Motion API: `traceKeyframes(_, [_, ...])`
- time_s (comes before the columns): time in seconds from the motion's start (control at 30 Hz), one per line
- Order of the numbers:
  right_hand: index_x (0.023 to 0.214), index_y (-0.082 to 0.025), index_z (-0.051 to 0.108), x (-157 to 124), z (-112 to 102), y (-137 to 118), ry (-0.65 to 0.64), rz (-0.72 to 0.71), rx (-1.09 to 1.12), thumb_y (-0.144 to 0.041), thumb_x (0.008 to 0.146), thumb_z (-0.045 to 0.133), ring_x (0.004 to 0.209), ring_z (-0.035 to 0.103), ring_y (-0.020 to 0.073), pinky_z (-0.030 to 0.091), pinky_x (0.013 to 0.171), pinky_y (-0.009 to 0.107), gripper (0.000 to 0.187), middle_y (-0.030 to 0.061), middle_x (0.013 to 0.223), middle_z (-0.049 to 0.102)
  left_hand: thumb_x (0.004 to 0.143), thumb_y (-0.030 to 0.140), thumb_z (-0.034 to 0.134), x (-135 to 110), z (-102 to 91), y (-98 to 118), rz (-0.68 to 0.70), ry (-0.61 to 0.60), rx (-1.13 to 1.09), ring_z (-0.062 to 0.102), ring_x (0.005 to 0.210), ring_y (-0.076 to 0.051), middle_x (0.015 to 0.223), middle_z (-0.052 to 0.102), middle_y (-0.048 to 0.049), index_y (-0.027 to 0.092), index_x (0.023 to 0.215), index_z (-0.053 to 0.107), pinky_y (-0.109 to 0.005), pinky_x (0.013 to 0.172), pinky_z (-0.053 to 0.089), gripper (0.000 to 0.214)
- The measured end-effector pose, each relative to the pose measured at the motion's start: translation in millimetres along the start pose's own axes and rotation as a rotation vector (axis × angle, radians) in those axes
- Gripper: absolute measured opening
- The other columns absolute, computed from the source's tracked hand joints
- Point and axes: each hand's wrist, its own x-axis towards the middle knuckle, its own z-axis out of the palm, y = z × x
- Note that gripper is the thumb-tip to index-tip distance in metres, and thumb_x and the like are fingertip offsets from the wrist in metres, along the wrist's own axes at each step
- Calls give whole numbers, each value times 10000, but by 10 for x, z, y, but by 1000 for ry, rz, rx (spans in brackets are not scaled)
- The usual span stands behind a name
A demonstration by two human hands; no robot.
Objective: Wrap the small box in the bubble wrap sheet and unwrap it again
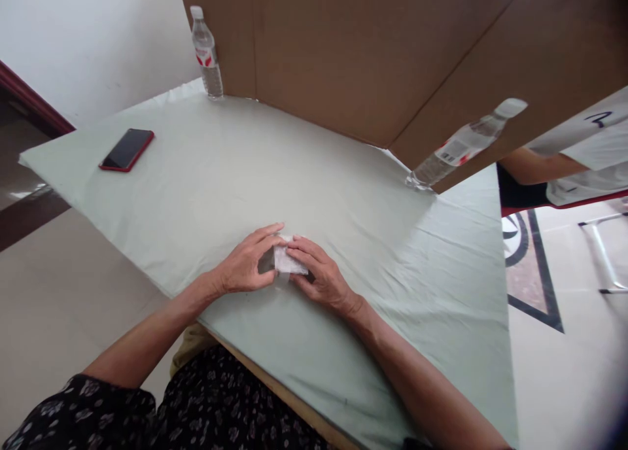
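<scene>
A small white rectangular packet (289,260) lies between my two hands near the front of the table; its exact kind cannot be made out. A translucent flap shows at its lower edge. My left hand (252,260) curves in from the left, with the index fingertip and thumb at the packet's left corners and a gap behind them. My right hand (321,273) holds the packet from the right, its fingers laid over the upper face and its thumb at the lower edge. Part of the packet is hidden under the right fingers.
A pale green cloth (196,195) covers the table. Brown cardboard panels (324,51) stand along the back, with a water bottle (208,54) at left and a tilted-looking bottle (461,149) at right. A phone (127,150) lies at far left. Another person's arm (540,167) shows beyond the cardboard.
</scene>
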Motion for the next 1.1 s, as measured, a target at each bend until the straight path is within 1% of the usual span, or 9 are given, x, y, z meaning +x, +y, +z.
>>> traceKeyframes(0.13, [1329, -270, 615, 64, 19, 59, 9, 16, -7, -118, 890, 507, 1367, 560, 250, 473, 1126, 535, 477, 120, 1366, 665, 772, 72, 586, 19, 97, -68, -2, 68, 31, 506, 1410, -267, 1469, 563, -164, 197, 1307, 573, -491, 1172, 430, 549])
traceKeyframes(0.23, [1239, -277, 669, 243, -95, 32, 18, 126, 106, -126, 875, 502, 1275, 615, 232, 487, 1097, 487, 428, 89, 1311, 695, 759, 126, 598, 148, 112, -47, -60, 160, -74, 632, 1224, -241, 1303, 664, -145, 185, 1175, 636, -394, 995, 556, 421])
traceKeyframes(0.3, [1148, -261, 705, 381, -199, -9, -23, 278, 232, -183, 893, 523, 1138, 670, 219, 521, 1024, 429, 323, 67, 1194, 734, 761, 223, 627, 246, 71, 6, -178, 192, -180, 682, 965, -199, 1116, 710, -110, 174, 1036, 668, -293, 763, 574, 282])
traceKeyframes(0.4, [1073, -206, 712, 510, -286, -53, -99, 521, 456, -317, 923, 549, 918, 689, 191, 549, 856, 344, 248, 43, 985, 740, 796, 389, 626, 358, -6, 86, -481, 85, -317, 567, 626, -127, 758, 651, -5, 168, 870, 662, -234, 553, 452, 236])
traceKeyframes(0.47, [1162, -185, 673, 515, -260, -47, -105, 609, 591, -404, 903, 600, 912, 683, 191, 547, 826, 331, 347, 56, 1022, 729, 815, 449, 581, 401, -28, 104, -587, 36, -331, 496, 571, -117, 632, 555, 29, 173, 739, 607, -231, 515, 378, 287])
traceKeyframes(0.6, [1407, -206, 503, 415, -96, 49, -32, 640, 613, -470, 747, 788, 1053, 667, 229, 531, 932, 384, 766, 119, 1276, 670, 867, 449, 499, 416, -9, 65, -559, 115, -158, 407, 573, -112, 579, 440, 41, 185, 635, 519, -247, 540, 318, 352])
traceKeyframes(0.73, [1471, -173, 432, 393, 7, 156, 7, 675, 531, -552, 758, 765, 1052, 670, 250, 527, 942, 418, 874, 146, 1251, 685, 900, 482, 504, 388, -11, 8, -466, 124, -390, 614, 800, -165, 816, 656, -23, 173, 941, 657, -260, 696, 465, 347])
traceKeyframes(0.87, [1482, -143, 414, 455, 21, 196, 0, 699, 555, -587, 750, 748, 1120, 655, 275, 523, 954, 421, 919, 180, 1305, 661, 735, 359, 688, 380, -39, -30, -521, 68, -771, 672, 1085, -246, 1177, 697, -129, 143, 1388, 467, -329, 890, 525, 722])
traceKeyframes(1.1, [1447, -174, 491, 438, 126, 230, 131, 677, 434, -595, 754, 745, 999, 660, 246, 527, 927, 436, 849, 158, 1290, 647, 674, 266, 719, 397, -12, -50, -624, 90, -874, 642, 1166, -287, 1259, 656, -170, 97, 1518, 319, -366, 961, 490, 949])
